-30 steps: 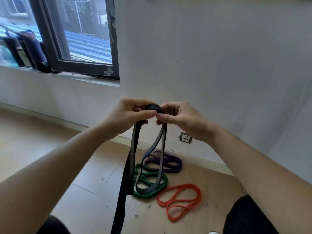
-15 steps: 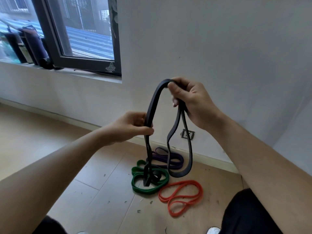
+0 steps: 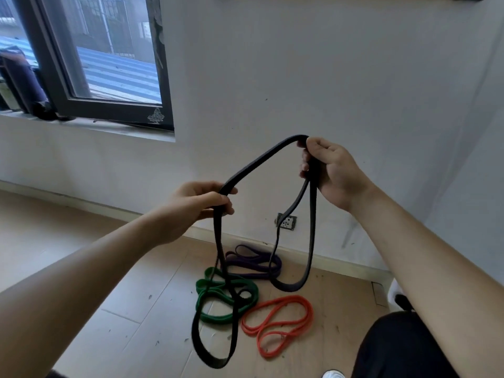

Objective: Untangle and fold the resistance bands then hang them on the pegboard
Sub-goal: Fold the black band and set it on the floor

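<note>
I hold a long black resistance band [image 3: 261, 156] in the air in front of a white wall. My right hand [image 3: 331, 173] grips its upper part, with one loop hanging down from it. My left hand [image 3: 196, 207] sits lower and to the left and grips the band too, with a second long loop dangling from it toward the floor. On the wooden floor below lie a green band [image 3: 215, 317], a purple band [image 3: 253, 264] near the wall, and an orange band [image 3: 275, 320] to the right. A strip at the wall's top edge may be the pegboard, but I cannot tell.
A dark-framed window [image 3: 109, 110] with a sill fills the upper left. A wall socket [image 3: 286, 221] sits low on the wall just above the skirting board. My dark trouser leg [image 3: 403, 347] and a white shoe [image 3: 334, 373] show at the bottom right.
My hands have drawn apart: the right one moved to the right, the left stayed lower. The black band now spans between them, and its two hanging loops have separated and dropped lower.
</note>
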Demonstrator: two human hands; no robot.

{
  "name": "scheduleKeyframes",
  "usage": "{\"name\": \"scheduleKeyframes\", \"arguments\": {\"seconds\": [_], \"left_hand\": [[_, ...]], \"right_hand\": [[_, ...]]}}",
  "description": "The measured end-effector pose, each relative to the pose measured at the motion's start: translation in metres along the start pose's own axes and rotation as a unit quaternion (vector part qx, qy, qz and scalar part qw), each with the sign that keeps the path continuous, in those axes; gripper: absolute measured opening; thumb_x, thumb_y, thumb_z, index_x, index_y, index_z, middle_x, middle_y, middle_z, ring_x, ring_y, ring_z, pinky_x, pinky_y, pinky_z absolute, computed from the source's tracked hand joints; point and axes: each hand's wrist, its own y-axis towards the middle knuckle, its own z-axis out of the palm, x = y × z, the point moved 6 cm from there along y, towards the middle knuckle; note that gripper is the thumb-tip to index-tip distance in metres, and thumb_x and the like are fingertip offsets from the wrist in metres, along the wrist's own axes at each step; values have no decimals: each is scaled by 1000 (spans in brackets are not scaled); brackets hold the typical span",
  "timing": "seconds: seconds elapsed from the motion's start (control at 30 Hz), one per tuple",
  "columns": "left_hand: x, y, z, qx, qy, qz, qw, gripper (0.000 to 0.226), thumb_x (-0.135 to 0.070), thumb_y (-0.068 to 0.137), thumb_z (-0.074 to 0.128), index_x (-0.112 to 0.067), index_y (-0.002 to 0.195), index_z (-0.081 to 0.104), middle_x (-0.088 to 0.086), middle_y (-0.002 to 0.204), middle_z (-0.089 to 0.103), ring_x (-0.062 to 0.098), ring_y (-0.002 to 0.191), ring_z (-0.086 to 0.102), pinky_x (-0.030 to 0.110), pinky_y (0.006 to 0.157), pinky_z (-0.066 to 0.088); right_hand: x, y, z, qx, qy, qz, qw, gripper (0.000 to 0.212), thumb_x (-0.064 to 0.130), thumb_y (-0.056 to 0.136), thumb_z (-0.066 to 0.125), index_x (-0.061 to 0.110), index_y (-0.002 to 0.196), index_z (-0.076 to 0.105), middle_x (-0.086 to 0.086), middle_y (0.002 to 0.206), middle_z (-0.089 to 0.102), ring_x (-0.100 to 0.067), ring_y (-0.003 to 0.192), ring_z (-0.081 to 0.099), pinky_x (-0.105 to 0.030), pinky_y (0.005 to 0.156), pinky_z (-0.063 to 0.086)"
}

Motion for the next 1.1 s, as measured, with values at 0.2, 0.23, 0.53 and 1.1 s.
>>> {"name": "scheduleKeyframes", "arguments": {"seconds": [0.2, 0.23, 0.53, 1.1], "left_hand": [[-8, 4, -17, 3, -115, 16, 993, 62, -43, 63, 93, -11, 114, 77, 0, 83, 63, 15, 76, 64, 29, 82, 59], [-10, 5, -17, -7, -121, 23, 992, 61, -44, 63, 93, -11, 112, 77, -1, 82, 62, 13, 73, 62, 29, 80, 58], [-21, 1, 19, 37, -62, 58, 996, 28, -22, 90, 73, -6, 112, 71, -2, 77, 58, 11, 69, 56, 22, 74, 53], [-8, -10, 16, 21, 161, 56, 985, 21, -4, 90, 72, -10, 110, 70, 9, 105, 77, 23, 104, 73, 43, 98, 57]], "right_hand": [[-37, -7, -29, 104, -86, 118, 984, 19, 21, 95, 65, 5, 105, 66, -4, 81, 57, -18, 77, 57, -37, 83, 47], [-43, -9, -29, 128, -106, 137, 976, 21, 20, 91, 68, 5, 105, 66, -6, 83, 58, -19, 79, 57, -38, 84, 47], [-67, -35, 42, 306, -319, 137, 886, 15, 18, 90, 75, 8, 101, 70, -1, 92, 70, -12, 89, 67, -40, 90, 50], [-1, -31, 92, 202, -266, -67, 940, 17, 16, 95, 70, 1, 102, 70, 9, 71, 61, -5, 64, 55, -29, 66, 51]]}}
